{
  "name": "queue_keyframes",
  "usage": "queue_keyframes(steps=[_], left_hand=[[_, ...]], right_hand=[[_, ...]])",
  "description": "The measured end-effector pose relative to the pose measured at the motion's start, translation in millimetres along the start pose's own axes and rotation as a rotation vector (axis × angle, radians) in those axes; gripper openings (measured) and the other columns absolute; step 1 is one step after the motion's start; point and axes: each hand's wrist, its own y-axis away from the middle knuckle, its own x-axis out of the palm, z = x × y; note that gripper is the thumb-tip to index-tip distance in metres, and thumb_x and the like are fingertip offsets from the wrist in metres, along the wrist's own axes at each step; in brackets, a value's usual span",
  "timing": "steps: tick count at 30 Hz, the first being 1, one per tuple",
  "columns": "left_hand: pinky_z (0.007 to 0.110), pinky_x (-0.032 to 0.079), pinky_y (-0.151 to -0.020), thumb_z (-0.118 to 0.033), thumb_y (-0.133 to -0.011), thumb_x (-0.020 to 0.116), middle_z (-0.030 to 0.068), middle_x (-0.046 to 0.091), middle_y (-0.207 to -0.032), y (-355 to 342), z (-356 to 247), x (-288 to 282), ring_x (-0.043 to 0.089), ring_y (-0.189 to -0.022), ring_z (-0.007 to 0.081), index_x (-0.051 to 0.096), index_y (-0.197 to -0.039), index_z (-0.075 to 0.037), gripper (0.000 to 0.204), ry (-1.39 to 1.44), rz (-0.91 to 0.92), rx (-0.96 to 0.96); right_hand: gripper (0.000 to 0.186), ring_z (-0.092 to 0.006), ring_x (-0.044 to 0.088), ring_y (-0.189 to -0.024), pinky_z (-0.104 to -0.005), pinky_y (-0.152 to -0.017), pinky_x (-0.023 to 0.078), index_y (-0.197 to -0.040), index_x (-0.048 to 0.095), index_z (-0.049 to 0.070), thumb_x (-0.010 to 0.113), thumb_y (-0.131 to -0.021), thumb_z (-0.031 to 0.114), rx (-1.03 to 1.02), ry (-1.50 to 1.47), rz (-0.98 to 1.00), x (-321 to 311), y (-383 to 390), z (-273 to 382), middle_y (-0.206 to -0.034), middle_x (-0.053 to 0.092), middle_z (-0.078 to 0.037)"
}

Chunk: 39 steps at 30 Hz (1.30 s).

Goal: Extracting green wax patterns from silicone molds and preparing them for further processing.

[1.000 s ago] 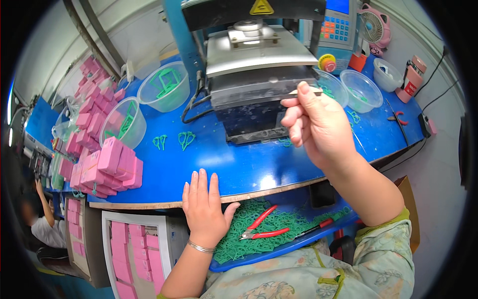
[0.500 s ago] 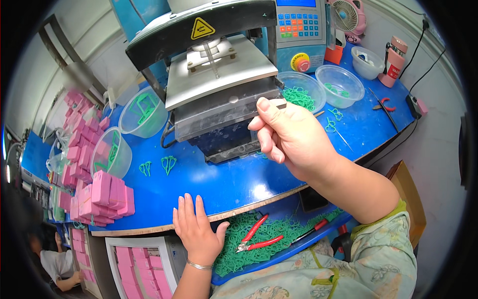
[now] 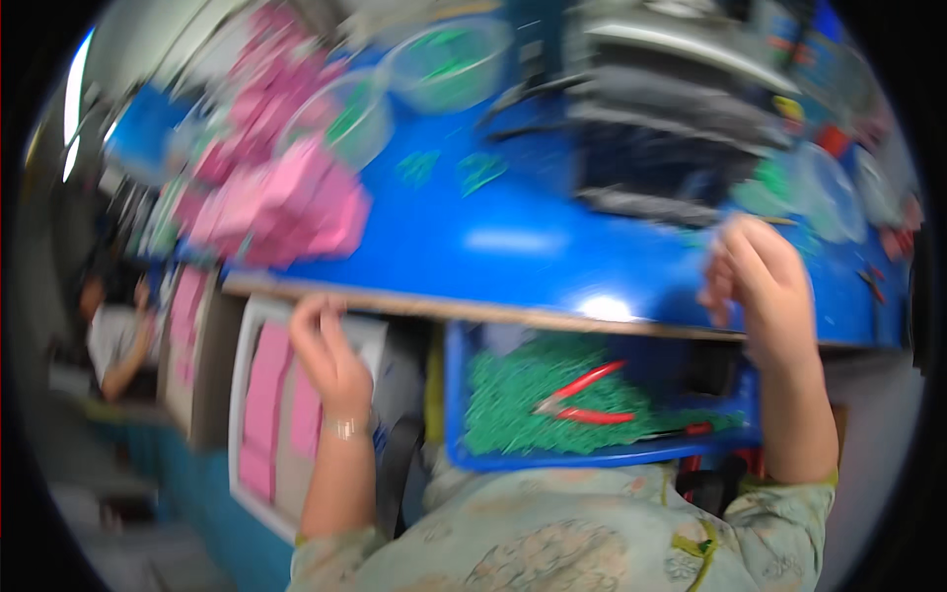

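Note:
The whole view is smeared by motion. My left hand (image 3: 333, 357), with a bracelet at its wrist, is raised by the table's front edge beside a stack of pink blocks (image 3: 296, 212). Its fingers look bent, but their grip is blurred. On the right, my right hand (image 3: 767, 286) hovers over the table edge, in front of the dark press (image 3: 656, 148). Its fingers curl inward, and I cannot make out anything in them. Red-handled pliers (image 3: 587, 390) lie on green loop-shaped pieces (image 3: 513, 395) in a blue tray (image 3: 459, 434) between my arms.
On the blue table (image 3: 424, 247) lie a few green pieces (image 3: 481, 173). Clear tubs (image 3: 444, 69) with green pieces stand at the back left, and another clear tub (image 3: 829, 192) at the right. A white-framed box (image 3: 237, 434) holds pink blocks. Another person (image 3: 118, 340) is at far left.
The view has swung left, so the press now appears further right. My left hand has lifted off the table and its fingers are bent. My right hand has drawn back from the press's front.

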Motion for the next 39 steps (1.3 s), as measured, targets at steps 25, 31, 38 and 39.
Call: queue_keyframes(steps=[25, 31, 38, 39], left_hand=[[0.034, 0.044, -0.083, -0.027, -0.059, 0.079, 0.0165, 0.054, -0.101, 12.5, 105.4, -106.7, 0.054, -0.092, 0.0287, 0.055, -0.103, -0.001, 0.057, -1.024, 0.578, -0.530], [0.031, 0.044, -0.080, 0.000, -0.077, 0.061, 0.0112, 0.058, -0.093, 44.7, -17.7, -28.4, 0.056, -0.088, 0.0213, 0.053, -0.110, 0.001, 0.034, 0.217, 0.181, -0.390], [0.025, 0.032, -0.055, -0.045, -0.093, 0.038, 0.0048, 0.051, -0.076, 72.5, -87.7, 35.7, 0.037, -0.061, 0.0115, 0.059, -0.109, 0.003, 0.054, 0.461, 0.766, -0.021], [0.023, 0.033, -0.053, -0.062, -0.089, 0.019, 0.0035, 0.047, -0.074, 77.7, -89.5, 40.1, 0.040, -0.061, 0.0099, 0.049, -0.121, 0.004, 0.080, 0.452, 0.827, -0.108]], right_hand=[[0.011, -0.0073, 0.044, -0.053, -0.0206, -0.048, 0.034, -0.074, 0.047, 0.001, 0.054, -0.082, -0.001, -0.104, 0.173, -0.013, 30.1, 79.2, -54.5, -0.065, 0.047, -0.003], [0.034, -0.0218, 0.058, -0.094, -0.0331, -0.076, 0.051, -0.107, 0.040, 0.003, 0.059, -0.079, -0.003, 0.237, -0.512, 0.430, 92.7, 90.7, -63.3, -0.113, 0.044, -0.015], [0.041, -0.0150, 0.052, -0.095, -0.0307, -0.079, 0.046, -0.107, 0.044, 0.001, 0.071, -0.076, 0.010, 0.035, -0.244, 0.372, 113.3, 88.5, -77.4, -0.099, 0.048, -0.008], [0.031, -0.0111, 0.051, -0.080, -0.0261, -0.067, 0.043, -0.096, 0.047, 0.001, 0.070, -0.077, 0.010, 0.042, -0.369, 0.270, 115.0, 88.8, -73.2, -0.085, 0.047, -0.004]])
